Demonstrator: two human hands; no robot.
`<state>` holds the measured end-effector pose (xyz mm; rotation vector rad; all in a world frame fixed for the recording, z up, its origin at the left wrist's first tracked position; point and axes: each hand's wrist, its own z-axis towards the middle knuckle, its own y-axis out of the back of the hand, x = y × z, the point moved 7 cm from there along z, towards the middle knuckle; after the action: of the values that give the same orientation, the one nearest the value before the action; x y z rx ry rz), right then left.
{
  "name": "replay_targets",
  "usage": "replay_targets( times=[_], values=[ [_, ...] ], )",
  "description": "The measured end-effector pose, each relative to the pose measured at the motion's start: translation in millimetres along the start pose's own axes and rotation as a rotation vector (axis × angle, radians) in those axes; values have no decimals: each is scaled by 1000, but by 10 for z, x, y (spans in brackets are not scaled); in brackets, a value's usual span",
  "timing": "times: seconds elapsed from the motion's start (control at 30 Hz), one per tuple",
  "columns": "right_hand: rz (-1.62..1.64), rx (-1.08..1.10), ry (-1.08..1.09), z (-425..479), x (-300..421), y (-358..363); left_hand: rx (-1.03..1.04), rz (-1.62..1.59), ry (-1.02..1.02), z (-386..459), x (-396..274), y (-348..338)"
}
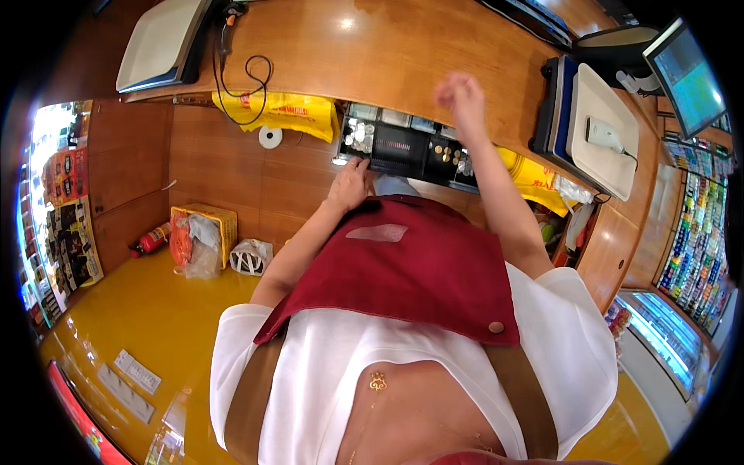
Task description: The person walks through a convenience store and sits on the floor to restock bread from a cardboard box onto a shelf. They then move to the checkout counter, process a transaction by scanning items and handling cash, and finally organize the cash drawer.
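An open cash drawer point(401, 165) juts from under the wooden counter in front of my apron. Its black tray holds silver coins at left, gold-coloured coins point(444, 153) at right, and banknotes point(395, 117) in the back slots. My left hand point(349, 183) has its fingers over the drawer's front rim near the left corner. Over the counter point(349, 52), past the drawer's right part, my right hand point(462, 99) is raised with curled fingers. It is blurred, and whether it holds anything cannot be seen.
Weighing scales point(154, 43) point(604, 125) stand at both ends of the counter; a white barcode scanner point(604, 135) lies on the right one. Yellow plastic bags point(285, 113) hang beside the drawer. A black cable point(256, 81) dangles over the edge. A yellow basket point(224, 224) and fire extinguisher point(154, 237) are at floor level.
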<state>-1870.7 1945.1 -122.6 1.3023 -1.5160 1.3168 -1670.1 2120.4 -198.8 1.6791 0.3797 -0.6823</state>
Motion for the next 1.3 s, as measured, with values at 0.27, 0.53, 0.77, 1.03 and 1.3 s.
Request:
replay_targets(
  times=[0.27,0.53,0.77,1.03,1.3],
  values=[
    [-1532,295,290,-1711,-1134,391,81,1,176,145,193,88],
    [-1494,326,90,-2117,-1580,489,136,380,337,124,455,-371],
    [-1590,306,175,-2261,-1792,524,205,318,264,-24,426,-312],
    [-1609,329,181,-2267,-1721,506,70,135,200,-8,578,-403],
    [-1563,322,134,-2270,-1740,540,-8,-16,361,44,544,-166]
  ],
)
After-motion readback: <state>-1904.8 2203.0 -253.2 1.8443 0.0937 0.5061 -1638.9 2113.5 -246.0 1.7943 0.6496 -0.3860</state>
